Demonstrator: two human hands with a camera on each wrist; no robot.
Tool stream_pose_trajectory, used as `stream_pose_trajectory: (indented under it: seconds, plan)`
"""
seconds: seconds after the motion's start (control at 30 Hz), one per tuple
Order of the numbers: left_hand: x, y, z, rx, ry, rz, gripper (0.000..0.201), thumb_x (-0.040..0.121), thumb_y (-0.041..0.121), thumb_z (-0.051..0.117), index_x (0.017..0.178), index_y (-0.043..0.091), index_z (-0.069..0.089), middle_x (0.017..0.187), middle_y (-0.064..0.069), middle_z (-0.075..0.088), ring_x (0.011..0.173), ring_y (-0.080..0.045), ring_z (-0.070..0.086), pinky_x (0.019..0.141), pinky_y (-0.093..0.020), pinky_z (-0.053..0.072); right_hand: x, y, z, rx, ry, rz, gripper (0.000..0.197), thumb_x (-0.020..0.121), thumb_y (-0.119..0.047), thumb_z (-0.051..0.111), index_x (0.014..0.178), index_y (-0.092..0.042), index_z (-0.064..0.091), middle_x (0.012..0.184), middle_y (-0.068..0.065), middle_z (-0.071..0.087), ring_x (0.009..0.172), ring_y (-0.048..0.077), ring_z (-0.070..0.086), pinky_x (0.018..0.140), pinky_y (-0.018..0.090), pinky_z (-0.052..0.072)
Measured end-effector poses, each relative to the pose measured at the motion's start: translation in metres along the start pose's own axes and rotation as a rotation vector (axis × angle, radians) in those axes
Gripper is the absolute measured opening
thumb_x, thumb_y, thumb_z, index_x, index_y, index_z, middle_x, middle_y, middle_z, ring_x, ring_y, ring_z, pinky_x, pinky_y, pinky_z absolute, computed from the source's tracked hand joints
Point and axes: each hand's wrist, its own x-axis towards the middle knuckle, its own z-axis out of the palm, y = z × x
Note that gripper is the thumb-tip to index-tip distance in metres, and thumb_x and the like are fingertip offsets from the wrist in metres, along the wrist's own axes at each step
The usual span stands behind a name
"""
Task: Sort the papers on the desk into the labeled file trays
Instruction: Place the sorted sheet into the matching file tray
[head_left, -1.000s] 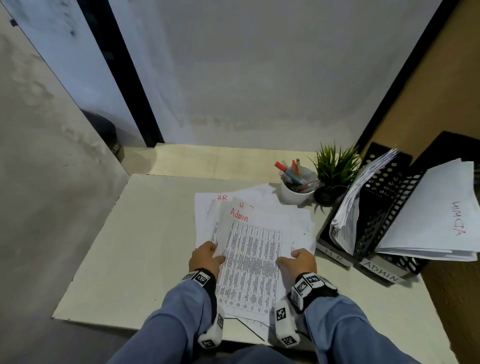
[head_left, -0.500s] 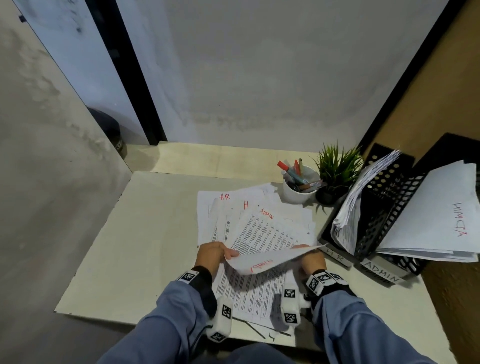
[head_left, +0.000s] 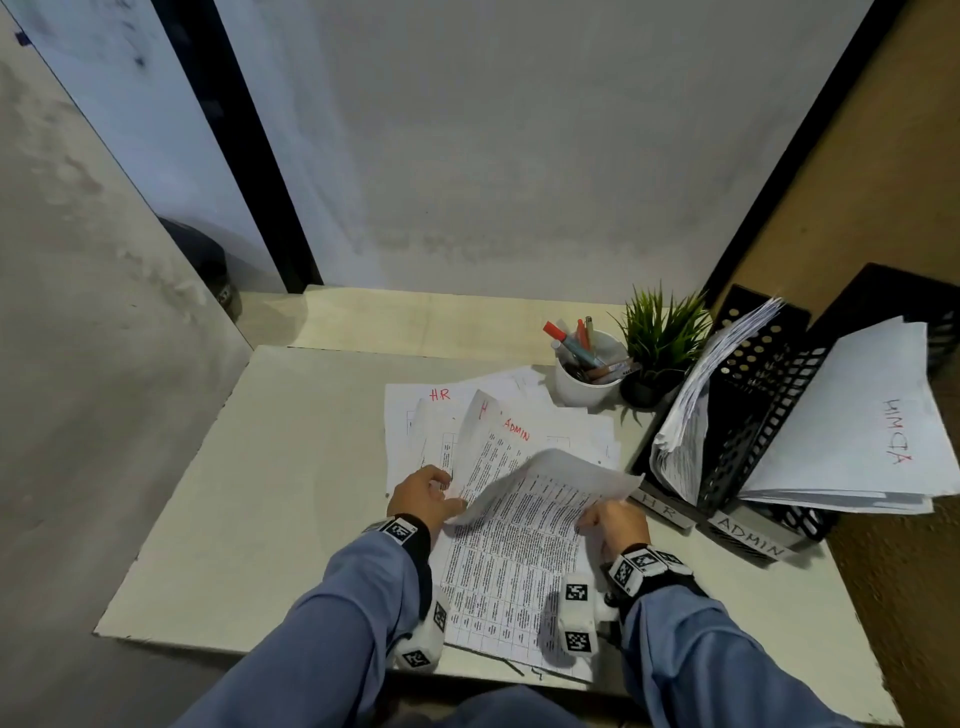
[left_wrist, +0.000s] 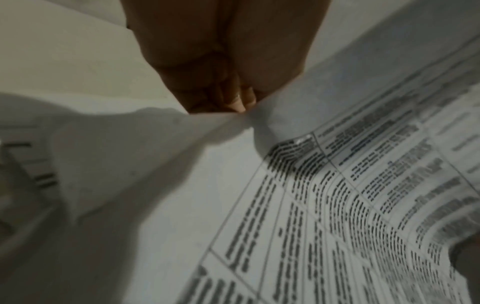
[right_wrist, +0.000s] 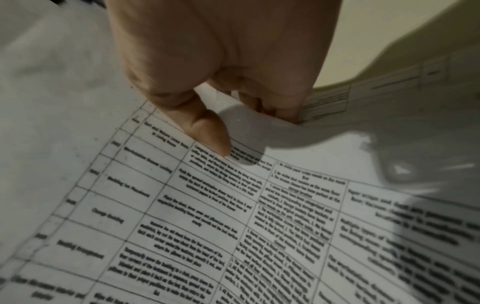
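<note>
Sheet (head_left: 550, 475) now lifted, "ADMIN" uncovered

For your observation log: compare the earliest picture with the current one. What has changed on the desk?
The top sheet, flat a second ago, now arches above the pile, pinched by the left hand and right hand; an ADMIN-marked page shows beneath. The file trays, pen cup and plant are unchanged.

Top sheet (head_left: 550, 480) now lifted off pile (head_left: 498, 571) between both hands, curled over; ADMIN-marked page uncovered beneath

Dim even indoor light, soft shadows under lifted paper, wide-angle edge bending, wrist views blurred and close
</note>
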Motion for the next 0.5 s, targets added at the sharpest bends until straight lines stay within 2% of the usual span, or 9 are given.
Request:
stream_pose_trajectory:
  seconds: [0.1,0.17,0.2,0.27,0.33,0.37,0.43,0.47,0.5]
  plan:
    - [-0.001,-0.001,-0.002,0.133,0.031,0.129,0.012,0.084,0.011,0.061,0.092,0.012,0.069,0.075,0.001,0.059,0.075,-0.019,0.055,0.06,-0.021,0.039,0.0,-0.002,-0.003,-0.041,-0.012,-0.006,0.024,0.072,0.009,0.055,0.055,-0.007,0.059,0.084,0.012,0.059,0.068,0.022,0.05,0.052,0.024,0.037]
    - [-0.001,-0.005,-0.005,0.084,0.031,0.153,0.019,0.086,0.008,0.056,0.088,0.013,0.074,0.08,-0.001,0.067,0.079,-0.02,0.061,0.068,-0.021,0.043,-0.001,-0.004,-0.006,-0.032,0.004,0.006,0.024,0.072,0.01,0.055,0.055,-0.007,0.06,0.082,0.011,0.06,0.073,0.024,0.052,0.056,0.024,0.04]
    - [-0.003,-0.008,-0.008,0.017,0.043,0.147,0.022,0.086,0.004,0.055,0.084,0.014,0.074,0.082,-0.002,0.069,0.08,-0.019,0.062,0.07,-0.02,0.043,-0.001,-0.005,-0.008,-0.004,0.002,0.013,0.023,0.07,0.012,0.055,0.055,-0.004,0.061,0.079,0.011,0.061,0.07,0.024,0.053,0.056,0.027,0.042]
    - [-0.008,-0.013,-0.012,-0.125,0.107,0.119,0.03,0.083,-0.004,0.054,0.073,0.016,0.073,0.084,0.0,0.071,0.08,-0.017,0.062,0.066,-0.017,0.044,-0.001,-0.007,-0.011,0.03,0.001,0.016,0.022,0.07,0.013,0.054,0.056,-0.002,0.063,0.071,0.009,0.06,0.062,0.022,0.05,0.053,0.027,0.04]
    - [-0.012,-0.016,-0.014,-0.244,0.151,0.077,0.035,0.081,-0.01,0.05,0.067,0.013,0.071,0.089,0.001,0.07,0.083,-0.015,0.062,0.066,-0.011,0.042,-0.001,-0.007,-0.013,0.057,-0.002,0.009,0.019,0.074,0.013,0.054,0.065,0.002,0.066,0.067,0.009,0.057,0.057,0.021,0.048,0.047,0.027,0.039]
    - [-0.013,-0.018,-0.014,-0.295,0.152,0.058,0.035,0.081,-0.012,0.048,0.065,0.01,0.07,0.09,-0.001,0.071,0.086,-0.016,0.063,0.069,-0.012,0.042,-0.001,-0.005,-0.011,0.078,0.002,0.002,0.018,0.076,0.014,0.053,0.069,0.005,0.067,0.067,0.01,0.058,0.054,0.02,0.05,0.043,0.024,0.041]
    - [-0.01,-0.024,-0.011,-0.372,0.147,0.024,0.04,0.079,-0.016,0.042,0.057,0.01,0.064,0.088,-0.006,0.072,0.088,-0.02,0.064,0.074,-0.018,0.044,-0.001,-0.003,-0.009,0.126,0.037,-0.026,0.022,0.077,0.016,0.051,0.063,0.005,0.064,0.056,0.01,0.06,0.036,0.009,0.05,0.03,0.016,0.034]
    - [-0.008,-0.027,-0.009,-0.409,0.143,0.005,0.042,0.077,-0.017,0.04,0.054,0.011,0.061,0.085,-0.007,0.072,0.087,-0.023,0.065,0.076,-0.021,0.047,0.0,-0.003,-0.01,0.165,0.039,-0.011,0.022,0.076,0.015,0.051,0.06,0.004,0.062,0.046,0.007,0.058,0.026,0.007,0.044,0.027,0.014,0.03]
    - [-0.008,-0.027,-0.007,-0.436,0.139,-0.016,0.044,0.075,-0.018,0.038,0.052,0.012,0.059,0.081,-0.008,0.071,0.084,-0.025,0.065,0.076,-0.025,0.049,0.0,-0.003,-0.01,0.192,0.048,0.005,0.021,0.074,0.013,0.051,0.059,0.003,0.06,0.042,0.006,0.056,0.025,0.008,0.043,0.029,0.014,0.03]
